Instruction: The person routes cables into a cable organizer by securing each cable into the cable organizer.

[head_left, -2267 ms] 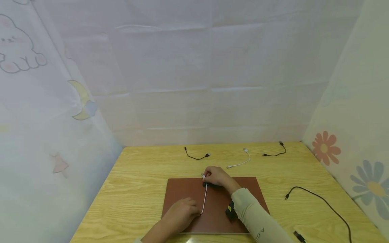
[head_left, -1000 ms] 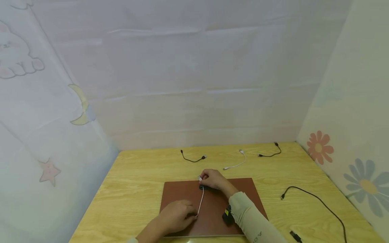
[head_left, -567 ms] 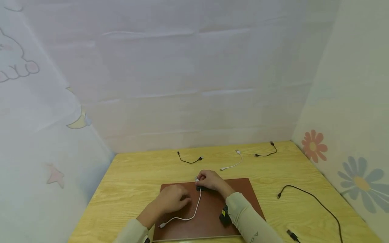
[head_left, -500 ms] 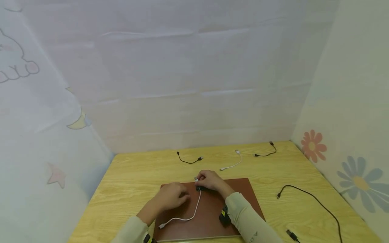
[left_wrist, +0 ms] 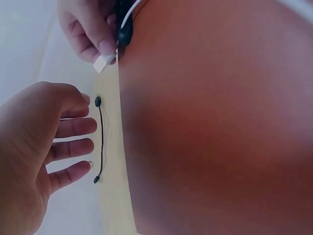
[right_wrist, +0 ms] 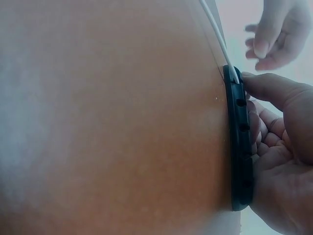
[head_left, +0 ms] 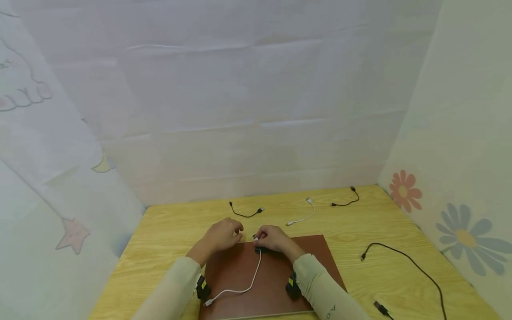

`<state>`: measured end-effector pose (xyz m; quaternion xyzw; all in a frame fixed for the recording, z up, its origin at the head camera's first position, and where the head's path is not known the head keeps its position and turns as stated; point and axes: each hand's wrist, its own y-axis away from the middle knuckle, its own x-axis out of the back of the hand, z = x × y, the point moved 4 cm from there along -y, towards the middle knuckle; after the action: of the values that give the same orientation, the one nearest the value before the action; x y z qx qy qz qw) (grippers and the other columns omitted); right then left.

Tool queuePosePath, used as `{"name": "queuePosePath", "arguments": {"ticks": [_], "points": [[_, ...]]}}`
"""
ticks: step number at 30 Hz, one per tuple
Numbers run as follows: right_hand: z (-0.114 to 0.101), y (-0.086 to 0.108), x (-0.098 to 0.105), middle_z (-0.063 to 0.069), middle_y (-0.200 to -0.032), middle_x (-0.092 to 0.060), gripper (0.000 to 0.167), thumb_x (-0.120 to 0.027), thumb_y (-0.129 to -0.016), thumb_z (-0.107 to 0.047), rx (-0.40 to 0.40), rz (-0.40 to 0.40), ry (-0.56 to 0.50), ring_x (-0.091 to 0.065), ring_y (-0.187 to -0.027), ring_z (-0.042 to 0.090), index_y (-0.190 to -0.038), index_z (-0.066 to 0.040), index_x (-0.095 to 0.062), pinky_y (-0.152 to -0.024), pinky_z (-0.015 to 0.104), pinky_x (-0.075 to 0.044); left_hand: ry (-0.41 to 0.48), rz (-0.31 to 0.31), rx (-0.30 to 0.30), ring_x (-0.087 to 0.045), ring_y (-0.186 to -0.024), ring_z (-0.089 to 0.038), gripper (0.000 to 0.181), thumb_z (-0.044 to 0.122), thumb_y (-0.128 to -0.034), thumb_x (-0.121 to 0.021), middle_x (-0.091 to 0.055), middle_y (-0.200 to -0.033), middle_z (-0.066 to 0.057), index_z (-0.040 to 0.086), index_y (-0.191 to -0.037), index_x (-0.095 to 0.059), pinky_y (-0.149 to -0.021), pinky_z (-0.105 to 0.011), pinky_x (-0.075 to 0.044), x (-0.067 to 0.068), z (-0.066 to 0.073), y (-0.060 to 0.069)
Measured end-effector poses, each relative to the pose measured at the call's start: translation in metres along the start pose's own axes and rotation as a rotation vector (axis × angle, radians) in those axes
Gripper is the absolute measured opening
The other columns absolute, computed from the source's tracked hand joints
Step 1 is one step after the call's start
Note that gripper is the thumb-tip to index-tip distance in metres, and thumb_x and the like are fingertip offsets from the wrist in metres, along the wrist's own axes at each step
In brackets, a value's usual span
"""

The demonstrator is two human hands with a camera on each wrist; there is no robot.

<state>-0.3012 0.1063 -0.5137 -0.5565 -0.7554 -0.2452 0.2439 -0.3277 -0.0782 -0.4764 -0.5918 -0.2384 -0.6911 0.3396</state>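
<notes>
In the head view, the right hand (head_left: 274,239) pinches the USB plug end of a white cable (head_left: 256,272) at the far edge of a brown mat (head_left: 236,278). The cable runs toward the near left, where its other plug (head_left: 209,302) lies on the mat. A black slotted holder (right_wrist: 238,147) lies along the right hand in the right wrist view, with the white cable passing through its end slot. The left hand (head_left: 221,234) is held over the mat's far left corner; the left wrist view shows its fingers (left_wrist: 73,147) apart and holding nothing.
Beyond the mat lie a short black cable (head_left: 246,216), a short white cable (head_left: 302,219) and another black cable (head_left: 347,203). A longer black cable (head_left: 416,266) curves at the right, with a black USB plug (head_left: 381,307) near the front edge.
The left hand has let go of the white cable's near end and moved away toward the far edge of the mat. The right hand keeps its pinch at the plug.
</notes>
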Motion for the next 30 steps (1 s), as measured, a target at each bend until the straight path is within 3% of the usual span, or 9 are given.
{"name": "queuePosePath", "arguments": {"ticks": [11,23,30], "points": [[-0.001,-0.005,-0.005,-0.003,-0.087,-0.064,0.016,-0.075,-0.092,-0.027,0.021,-0.001,0.030,-0.056,-0.075,0.013,-0.095,-0.014,-0.066,-0.068,0.032,-0.047,0.000,-0.043,0.060,-0.065,-0.108,-0.024,0.029,0.024,-0.0993,-0.064,-0.069,-0.116,-0.006,0.010,-0.125,-0.068,-0.085,-0.042,-0.055,-0.001,-0.012,-0.026],[0.002,-0.006,-0.005,-0.004,-0.084,-0.063,0.016,-0.075,-0.091,-0.025,0.021,0.007,0.037,-0.055,-0.072,0.012,-0.095,-0.012,-0.066,-0.066,0.030,-0.046,0.062,-0.038,0.155,-0.066,-0.112,-0.029,0.033,0.016,-0.1000,-0.059,-0.067,-0.129,-0.010,0.008,-0.131,-0.064,-0.090,-0.046,-0.054,-0.006,-0.029,-0.051],[0.001,-0.009,-0.005,-0.002,-0.084,-0.062,0.015,-0.075,-0.091,-0.024,0.014,0.005,0.049,-0.055,-0.073,0.014,-0.095,-0.012,-0.066,-0.066,0.032,-0.046,0.073,-0.045,0.213,-0.064,-0.116,-0.031,0.034,0.012,-0.0992,-0.058,-0.065,-0.131,-0.012,0.006,-0.132,-0.063,-0.091,-0.046,-0.053,-0.009,-0.036,-0.059]]}}
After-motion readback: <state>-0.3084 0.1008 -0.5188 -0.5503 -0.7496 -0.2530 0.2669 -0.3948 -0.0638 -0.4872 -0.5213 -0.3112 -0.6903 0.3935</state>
